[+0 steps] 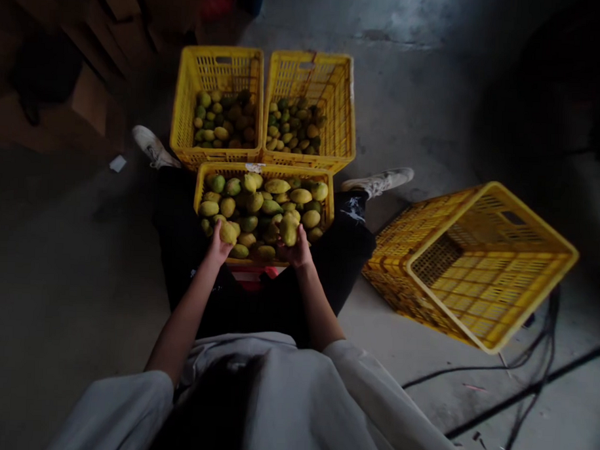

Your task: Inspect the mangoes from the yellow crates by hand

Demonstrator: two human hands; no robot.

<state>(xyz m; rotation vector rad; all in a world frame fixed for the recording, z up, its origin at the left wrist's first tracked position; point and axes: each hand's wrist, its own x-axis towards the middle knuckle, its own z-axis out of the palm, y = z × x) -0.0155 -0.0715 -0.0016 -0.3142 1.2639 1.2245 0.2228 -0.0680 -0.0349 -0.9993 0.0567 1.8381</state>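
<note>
My left hand point(220, 244) is closed around a yellow lemon point(228, 233) at the near left of the full crate. Opposite it, my right hand point(296, 248) grips a yellow-green lemon point(288, 231), its fingers partly hidden behind the fruit. Both hands are over a yellow plastic crate point(199, 198) between my legs, heaped with yellow and green lemons point(255, 202).
Two taller yellow crates, a left one point(179, 106) and a right one point(352, 115), stand beyond, each partly filled with smaller-looking fruit. An empty yellow crate point(412, 255) leans at right, near black cables point(535, 381). Cardboard boxes point(88, 99) stand at left.
</note>
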